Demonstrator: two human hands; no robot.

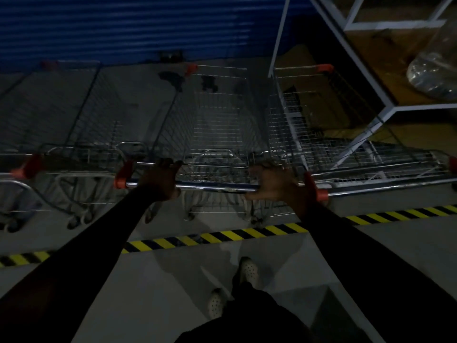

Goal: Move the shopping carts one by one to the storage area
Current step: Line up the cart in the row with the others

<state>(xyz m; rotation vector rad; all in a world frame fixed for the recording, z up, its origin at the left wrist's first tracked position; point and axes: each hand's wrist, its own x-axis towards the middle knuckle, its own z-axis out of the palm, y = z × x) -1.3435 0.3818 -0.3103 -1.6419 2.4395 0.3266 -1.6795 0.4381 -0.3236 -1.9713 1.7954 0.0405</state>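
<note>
The shopping cart (222,120) stands directly ahead, long axis pointing away toward the blue shutter (123,26). Its handle bar (215,186) lies crosswise, equally near both hands. The left hand (160,180) grips the bar; the right hand (274,184) rests on it, fingers spread. The left cart (61,107) and right cart (309,107) flank it closely. Its wheels lie beyond the hazard stripe (222,235).

Shutter (123,28) probably blue; tape (232,235) yellow-black
</note>
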